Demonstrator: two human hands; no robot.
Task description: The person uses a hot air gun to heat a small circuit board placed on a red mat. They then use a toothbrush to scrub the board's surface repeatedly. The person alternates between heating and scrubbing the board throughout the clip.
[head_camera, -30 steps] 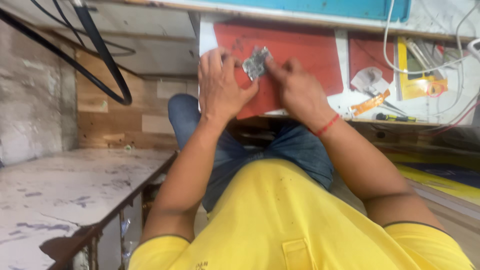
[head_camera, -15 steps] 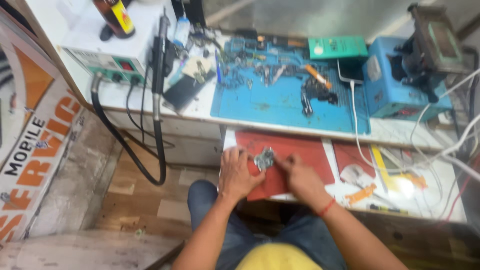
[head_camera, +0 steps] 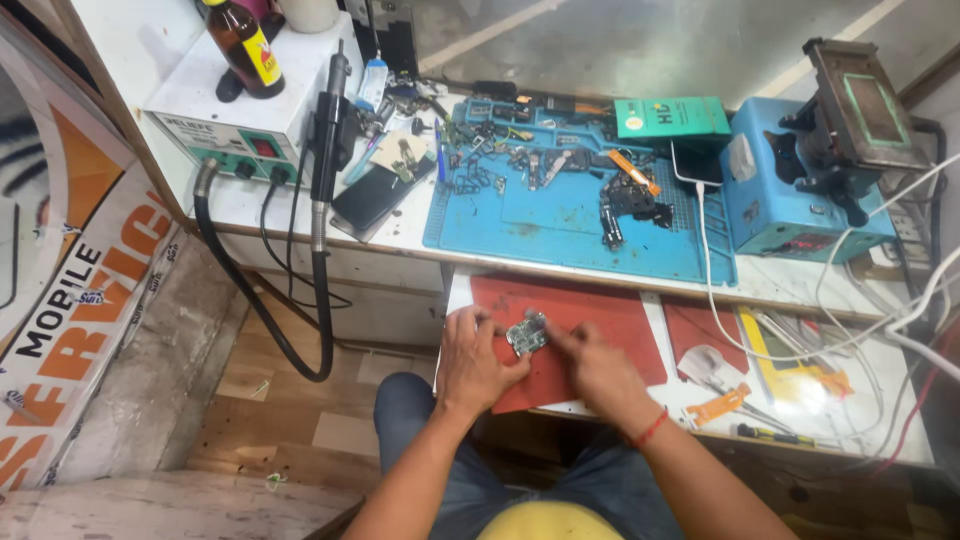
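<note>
A small green circuit board (head_camera: pixel 527 336) is held over a red mat (head_camera: pixel 580 330) on a pull-out shelf. My left hand (head_camera: pixel 472 360) grips the board's left edge with thumb and fingers. My right hand (head_camera: pixel 592 366) pinches the board from the right, index finger stretched towards it; a red thread is tied round that wrist. Both hands rest on the red mat, close together.
A blue work mat (head_camera: pixel 570 215) strewn with several small parts and tools lies on the bench above. A hot-air station (head_camera: pixel 245 125) with a black hose (head_camera: pixel 320 190), a brown bottle (head_camera: pixel 240 45), a dark phone (head_camera: pixel 370 198), a blue machine (head_camera: pixel 800 190) and white cables (head_camera: pixel 860 330) surround it.
The view has swung upwards from my lap and the shelf to the whole bench. Both hands stay on the circuit board over the red mat.
</note>
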